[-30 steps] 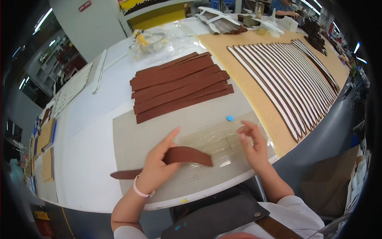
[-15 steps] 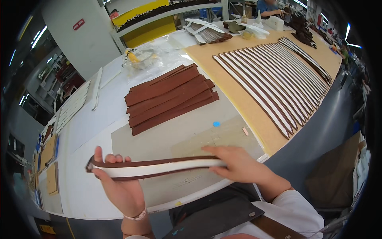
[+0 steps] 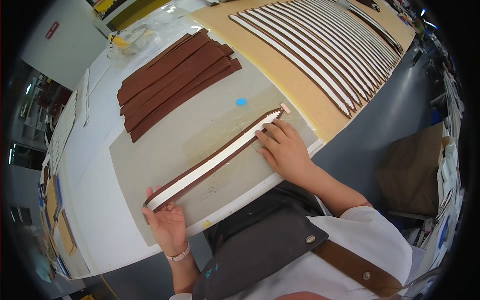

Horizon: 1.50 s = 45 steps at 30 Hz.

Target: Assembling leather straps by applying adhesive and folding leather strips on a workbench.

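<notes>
A long strip with a white middle and dark brown edges slants across the grey-beige mat; its pointed far right end has toothed edges. Its near left end is in my left hand, palm up, with the thumb by the tip and the fingers beneath. My right hand rests beside the far right end. Its fingers are apart, the fingertips touching the strip's edge, and the thumb stands away from it. A small pink piece lies at the strip's pointed tip.
Brown flat strips are piled on the mat. A blue spot is beyond the strip. Several finished-looking white and brown strips lie in a row on the tan board. Clear plastic sits at the back left. A brown box stands at the right.
The strip has gone from raised and nearly level to slanting, its right end now farther away at the pink piece. My right hand has loosened its grip there. The view has tilted downward.
</notes>
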{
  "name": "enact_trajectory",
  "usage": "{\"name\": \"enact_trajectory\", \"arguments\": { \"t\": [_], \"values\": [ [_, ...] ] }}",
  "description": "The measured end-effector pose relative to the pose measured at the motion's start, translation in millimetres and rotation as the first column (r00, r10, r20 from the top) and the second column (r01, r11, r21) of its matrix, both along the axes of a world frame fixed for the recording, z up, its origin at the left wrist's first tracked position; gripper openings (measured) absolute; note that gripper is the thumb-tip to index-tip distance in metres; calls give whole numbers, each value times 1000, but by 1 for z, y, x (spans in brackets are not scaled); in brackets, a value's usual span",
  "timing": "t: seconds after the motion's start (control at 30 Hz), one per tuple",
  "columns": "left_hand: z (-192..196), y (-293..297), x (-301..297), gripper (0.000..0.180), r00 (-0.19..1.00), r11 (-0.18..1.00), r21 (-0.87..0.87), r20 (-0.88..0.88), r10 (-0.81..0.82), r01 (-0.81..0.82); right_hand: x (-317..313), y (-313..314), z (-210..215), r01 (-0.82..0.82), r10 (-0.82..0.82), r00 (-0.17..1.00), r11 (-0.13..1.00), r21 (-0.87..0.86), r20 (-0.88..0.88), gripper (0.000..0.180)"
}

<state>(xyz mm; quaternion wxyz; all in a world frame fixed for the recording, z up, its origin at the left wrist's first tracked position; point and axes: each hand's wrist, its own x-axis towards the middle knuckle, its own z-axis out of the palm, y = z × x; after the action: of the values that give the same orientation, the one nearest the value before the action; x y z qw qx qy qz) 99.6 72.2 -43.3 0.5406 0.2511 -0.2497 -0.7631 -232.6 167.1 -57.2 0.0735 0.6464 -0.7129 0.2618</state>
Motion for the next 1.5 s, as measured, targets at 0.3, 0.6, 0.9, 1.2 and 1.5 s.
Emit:
{"name": "enact_trajectory", "arguments": {
  "t": [0.3,0.6,0.9,1.2,1.5],
  "values": [
    [18,-17,66,55,825,991,-98,549,134,-96,-3,5,-3,-3,4,999,999,-48,35,34],
    [21,-34,68,49,733,976,-155,645,217,-152,0,3,-3,80,-75,993,995,-62,89,39],
    [5,-37,84,48,658,966,-185,708,258,-180,-2,2,-3,79,-77,996,996,-46,45,41],
    [-2,-38,80,47,577,960,-193,768,277,-204,-1,1,-2,88,-87,996,996,-33,26,39],
    [-15,-38,89,42,253,929,-364,895,368,-65,-1,2,-1,83,-82,996,996,-15,44,39]
  ]
}}
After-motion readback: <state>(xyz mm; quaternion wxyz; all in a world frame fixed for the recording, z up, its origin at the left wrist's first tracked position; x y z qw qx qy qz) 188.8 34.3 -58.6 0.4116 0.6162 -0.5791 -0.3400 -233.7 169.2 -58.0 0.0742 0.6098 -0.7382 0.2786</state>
